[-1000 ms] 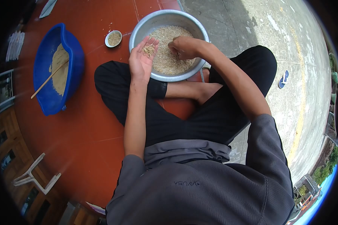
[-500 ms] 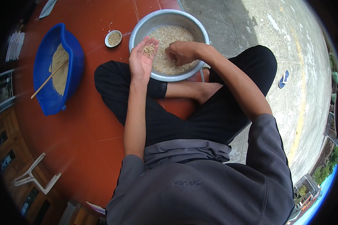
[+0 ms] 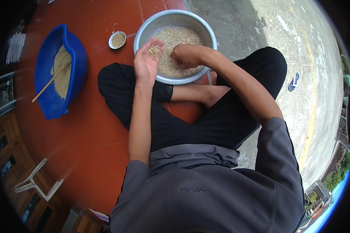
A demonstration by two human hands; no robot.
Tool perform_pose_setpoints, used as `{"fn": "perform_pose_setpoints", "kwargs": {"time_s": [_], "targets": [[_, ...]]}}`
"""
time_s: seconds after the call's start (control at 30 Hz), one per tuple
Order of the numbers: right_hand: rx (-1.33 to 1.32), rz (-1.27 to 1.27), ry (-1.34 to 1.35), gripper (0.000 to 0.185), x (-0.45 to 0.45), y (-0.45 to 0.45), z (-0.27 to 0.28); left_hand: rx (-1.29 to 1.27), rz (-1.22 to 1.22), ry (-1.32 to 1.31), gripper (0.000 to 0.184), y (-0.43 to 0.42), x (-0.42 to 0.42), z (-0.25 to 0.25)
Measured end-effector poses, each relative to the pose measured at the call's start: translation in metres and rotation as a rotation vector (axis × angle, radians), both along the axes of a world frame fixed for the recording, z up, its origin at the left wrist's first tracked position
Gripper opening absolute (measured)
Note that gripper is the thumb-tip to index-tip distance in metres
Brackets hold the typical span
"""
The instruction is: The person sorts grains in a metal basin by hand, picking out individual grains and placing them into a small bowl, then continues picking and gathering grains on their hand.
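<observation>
A wide metal basin point(image 3: 206, 29) holds a layer of pale grain point(image 3: 178, 35). Over its left rim, my left hand point(image 3: 147, 64) is palm up, with a small heap of husks or grains point(image 3: 154, 51) lying on its fingers. My right hand point(image 3: 186, 55) is over the grain in the basin, its fingers curled and pinched together at the surface. Whatever those fingertips hold is too small to make out. To the left of the basin, a small white bowl point(image 3: 117, 40) contains more grain and rests on the red floor.
A blue tub point(image 3: 79, 58) with tan powder and a wooden stick point(image 3: 50, 82) stands at the left. My crossed legs lie below the basin. A blue sandal point(image 3: 293, 82) is on the concrete at the right. A white chair frame point(image 3: 33, 182) shows at lower left.
My right hand has shifted slightly left and down over the grain, its fingers curling more. My left hand has stayed in place with its small heap.
</observation>
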State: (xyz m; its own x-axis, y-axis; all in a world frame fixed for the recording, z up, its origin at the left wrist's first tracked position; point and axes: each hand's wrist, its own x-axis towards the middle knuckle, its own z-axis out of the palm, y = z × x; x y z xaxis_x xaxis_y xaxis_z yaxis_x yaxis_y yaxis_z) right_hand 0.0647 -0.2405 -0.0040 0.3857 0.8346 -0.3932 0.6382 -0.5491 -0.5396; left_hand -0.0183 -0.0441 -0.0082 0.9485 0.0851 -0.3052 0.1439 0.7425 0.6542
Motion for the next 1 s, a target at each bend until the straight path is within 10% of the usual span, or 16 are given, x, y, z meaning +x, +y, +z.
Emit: {"fn": "perform_pose_setpoints", "kwargs": {"time_s": [0.5, 1.0], "targets": [[0.642, -0.274, 0.039, 0.025, 0.014, 0.024, 0.062, 0.033, -0.007, 0.041, 0.054, -0.001, -0.001, -0.001], [0.152, -0.249, -0.346, 0.018, 0.025, -0.015, 0.024, 0.029, -0.027, 0.007, 0.056, 0.002, -0.006, 0.010]]}}
